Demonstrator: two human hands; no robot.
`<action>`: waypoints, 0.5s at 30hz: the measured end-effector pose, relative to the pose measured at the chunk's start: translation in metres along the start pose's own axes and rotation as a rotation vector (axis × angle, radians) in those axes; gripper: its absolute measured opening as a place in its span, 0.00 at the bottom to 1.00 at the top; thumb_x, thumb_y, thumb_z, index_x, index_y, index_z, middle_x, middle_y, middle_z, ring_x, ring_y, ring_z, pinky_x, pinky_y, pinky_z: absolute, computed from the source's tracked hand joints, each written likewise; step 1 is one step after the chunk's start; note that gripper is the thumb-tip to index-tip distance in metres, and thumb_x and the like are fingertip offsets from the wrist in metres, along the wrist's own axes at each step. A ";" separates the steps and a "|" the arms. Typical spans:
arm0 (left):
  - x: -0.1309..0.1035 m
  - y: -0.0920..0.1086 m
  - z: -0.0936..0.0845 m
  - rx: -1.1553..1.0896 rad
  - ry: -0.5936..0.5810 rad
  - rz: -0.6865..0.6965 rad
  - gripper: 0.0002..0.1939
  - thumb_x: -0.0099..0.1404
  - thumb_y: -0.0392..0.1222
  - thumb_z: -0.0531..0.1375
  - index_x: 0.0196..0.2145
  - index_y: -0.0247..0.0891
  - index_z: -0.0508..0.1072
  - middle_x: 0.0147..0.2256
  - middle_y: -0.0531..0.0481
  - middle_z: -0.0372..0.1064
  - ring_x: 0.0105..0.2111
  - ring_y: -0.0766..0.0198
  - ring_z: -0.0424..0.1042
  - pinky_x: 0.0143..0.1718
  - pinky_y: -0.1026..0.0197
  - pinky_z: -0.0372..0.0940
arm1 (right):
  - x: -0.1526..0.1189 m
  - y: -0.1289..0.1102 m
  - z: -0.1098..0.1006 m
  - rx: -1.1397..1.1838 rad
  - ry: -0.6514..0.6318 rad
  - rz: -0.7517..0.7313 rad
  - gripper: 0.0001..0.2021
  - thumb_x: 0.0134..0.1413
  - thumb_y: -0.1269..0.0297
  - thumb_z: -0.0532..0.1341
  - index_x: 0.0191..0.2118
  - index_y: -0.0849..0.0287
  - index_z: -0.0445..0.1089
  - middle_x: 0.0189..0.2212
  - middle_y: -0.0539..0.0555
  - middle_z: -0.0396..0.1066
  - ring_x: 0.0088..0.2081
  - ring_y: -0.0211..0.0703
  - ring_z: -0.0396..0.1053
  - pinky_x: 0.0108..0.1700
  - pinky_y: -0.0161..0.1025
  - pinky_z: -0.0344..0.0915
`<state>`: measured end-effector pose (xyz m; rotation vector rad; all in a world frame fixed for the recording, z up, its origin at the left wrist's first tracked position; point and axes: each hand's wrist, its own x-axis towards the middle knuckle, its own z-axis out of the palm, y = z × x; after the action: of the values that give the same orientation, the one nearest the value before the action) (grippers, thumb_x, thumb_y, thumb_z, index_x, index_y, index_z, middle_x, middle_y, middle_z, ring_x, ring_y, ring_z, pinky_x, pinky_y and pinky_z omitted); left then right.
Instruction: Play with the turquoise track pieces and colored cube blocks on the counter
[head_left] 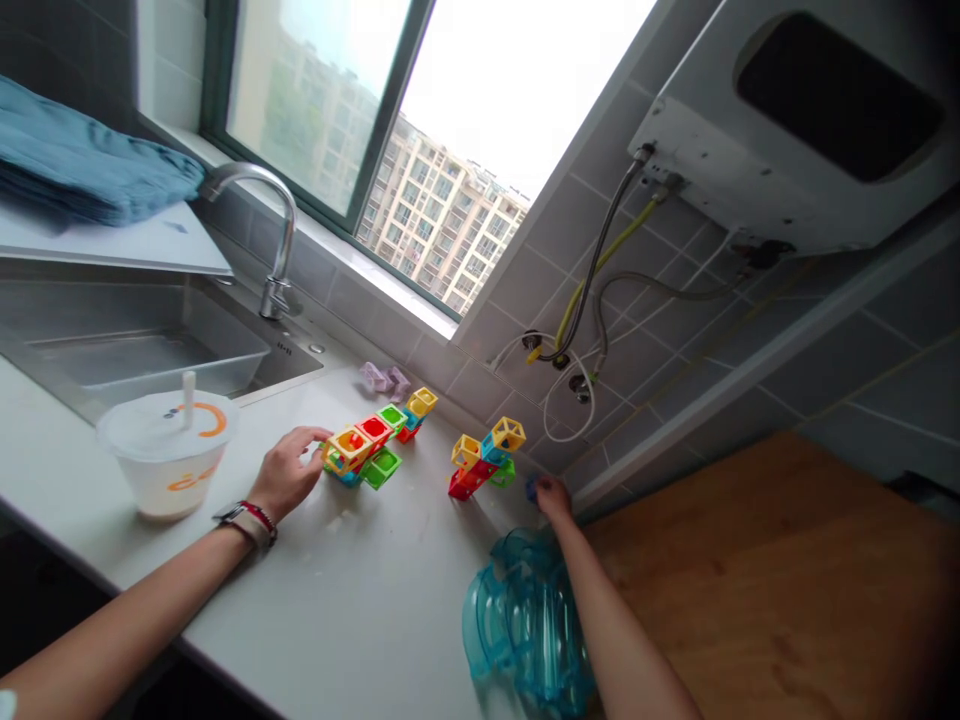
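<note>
My left hand (291,470) touches the yellow end of a joined row of colourful hollow cubes (373,430) on the white counter, its fingers curved and apart. At the far right of the counter, my right hand (553,497) has its fingers closed on a small dark blue piece (532,490), mostly covered by the fingers. Between the hands stands a second cluster of yellow, red, blue and green cubes (487,460). A crumpled-looking clear teal plastic container (529,620) lies below my right hand, beside the forearm.
A lidded cup with a straw (169,455) stands left of my left hand. Behind it are a steel sink (150,330) and tap (279,240). Small purple pieces (385,380) lie near the tiled wall. A wooden panel (780,570) is at the right; blue cloth (97,165) lies upper left.
</note>
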<state>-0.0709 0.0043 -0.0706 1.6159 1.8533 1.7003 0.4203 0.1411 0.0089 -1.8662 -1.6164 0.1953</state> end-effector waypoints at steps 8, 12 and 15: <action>0.000 -0.001 0.000 0.031 -0.021 -0.030 0.14 0.60 0.44 0.55 0.39 0.39 0.76 0.45 0.44 0.77 0.46 0.50 0.76 0.45 0.52 0.72 | 0.021 0.034 0.011 -0.384 -0.365 -0.095 0.16 0.68 0.59 0.63 0.56 0.58 0.70 0.55 0.59 0.71 0.51 0.50 0.73 0.52 0.52 0.73; 0.000 0.001 -0.002 0.028 -0.027 -0.054 0.15 0.59 0.44 0.55 0.40 0.39 0.76 0.46 0.44 0.77 0.45 0.50 0.76 0.43 0.53 0.73 | 0.025 0.039 0.014 -0.476 -0.417 -0.116 0.16 0.68 0.59 0.63 0.57 0.58 0.69 0.56 0.59 0.70 0.51 0.50 0.73 0.52 0.52 0.73; -0.001 0.002 -0.004 0.033 -0.046 -0.068 0.15 0.61 0.45 0.54 0.40 0.39 0.76 0.46 0.44 0.77 0.46 0.50 0.76 0.43 0.54 0.73 | 0.027 0.035 0.014 -0.511 -0.442 -0.127 0.16 0.68 0.59 0.63 0.57 0.58 0.70 0.55 0.59 0.71 0.51 0.50 0.73 0.52 0.52 0.73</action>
<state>-0.0718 0.0012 -0.0680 1.5716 1.9015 1.6006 0.4485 0.1701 -0.0134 -2.1924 -2.2451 0.1556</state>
